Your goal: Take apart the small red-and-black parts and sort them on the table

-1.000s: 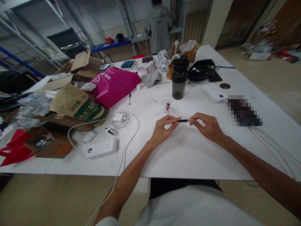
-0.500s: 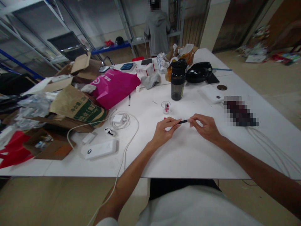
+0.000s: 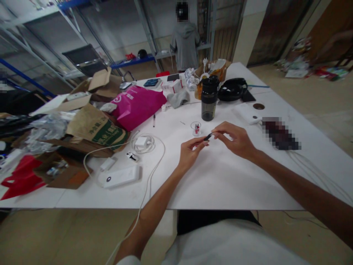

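Between my two hands is a short, dark, pen-like stick (image 3: 207, 137), held above the white table. My left hand (image 3: 191, 151) pinches its left end between thumb and fingers. At the other end, the fingertips of my right hand (image 3: 234, 139) are pressed together on its tip; a pale bit shows there, too small to make out. Just behind my hands stands a small clear cup (image 3: 196, 129) with a few red and dark pieces inside. A dark water bottle (image 3: 209, 105) rises farther back.
On the left lie a white power bank (image 3: 122, 177), a coiled white cable (image 3: 143, 142), a pen (image 3: 154, 120), a pink bag (image 3: 138, 106) and open cardboard boxes (image 3: 66, 175). A black case (image 3: 233, 89) sits at the back right. A person in grey (image 3: 185, 46) stands beyond the table.
My right hand has moved left and slightly up, closer to my left hand. The dark stick now tilts up to the right, and less of it shows. The view has tipped up slightly.
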The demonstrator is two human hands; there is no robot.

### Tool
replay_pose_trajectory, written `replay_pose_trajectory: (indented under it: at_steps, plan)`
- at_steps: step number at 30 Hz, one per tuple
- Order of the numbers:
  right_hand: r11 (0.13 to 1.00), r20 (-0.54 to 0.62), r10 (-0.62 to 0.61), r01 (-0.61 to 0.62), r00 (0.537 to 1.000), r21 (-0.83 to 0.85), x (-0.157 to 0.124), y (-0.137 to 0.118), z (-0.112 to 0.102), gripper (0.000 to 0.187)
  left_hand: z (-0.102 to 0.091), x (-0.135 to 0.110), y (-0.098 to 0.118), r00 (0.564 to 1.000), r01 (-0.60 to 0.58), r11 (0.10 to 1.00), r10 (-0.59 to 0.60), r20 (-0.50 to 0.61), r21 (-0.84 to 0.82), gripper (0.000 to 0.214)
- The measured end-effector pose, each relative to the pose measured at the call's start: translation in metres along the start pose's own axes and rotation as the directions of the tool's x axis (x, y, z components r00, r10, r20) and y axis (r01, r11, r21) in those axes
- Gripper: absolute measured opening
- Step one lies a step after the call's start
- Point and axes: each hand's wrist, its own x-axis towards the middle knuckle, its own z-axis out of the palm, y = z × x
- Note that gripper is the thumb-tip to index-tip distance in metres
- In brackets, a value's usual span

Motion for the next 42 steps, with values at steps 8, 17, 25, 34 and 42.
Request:
replay_pose_trajectory:
  at_steps: [8, 17, 25, 34, 42]
  plan:
    - [0.993, 0.275, -0.115, 0.099, 0.955, 0.071, 0.064, -0.014, 0.001, 0.019, -0.008, 0.008, 0.009, 0.998, -0.005, 0.987, -0.005, -0.061, -0.162, 0.048]
    - [0.981, 0.274, -0.173, 0.191, 0.946, -0.038, 0.108, -0.03, 0.006, 0.027, -0.016, 0.014, 0.013, 0.978, -0.087, 0.984, 0.054, -0.201, -0.155, 0.047]
    - [0.981, 0.134, -0.146, 0.161, 0.98, -0.105, 0.129, -0.006, 0.005, 0.039, -0.041, 0.029, 0.002, 0.915, -0.054, 0.979, -0.032, -0.403, -0.199, 0.054]
    - [0.984, 0.196, -0.112, 0.136, 0.974, -0.113, 0.126, 0.027, 0.025, 0.019, -0.046, 0.03, 0.008, 0.909, -0.058, 0.971, -0.046, -0.415, -0.234, 0.048]
    - [0.984, 0.252, -0.108, 0.141, 0.962, -0.114, 0.123, 0.052, 0.044, 0.009, -0.043, 0.029, 0.004, 0.923, -0.033, 0.979, -0.047, -0.381, -0.201, 0.047]
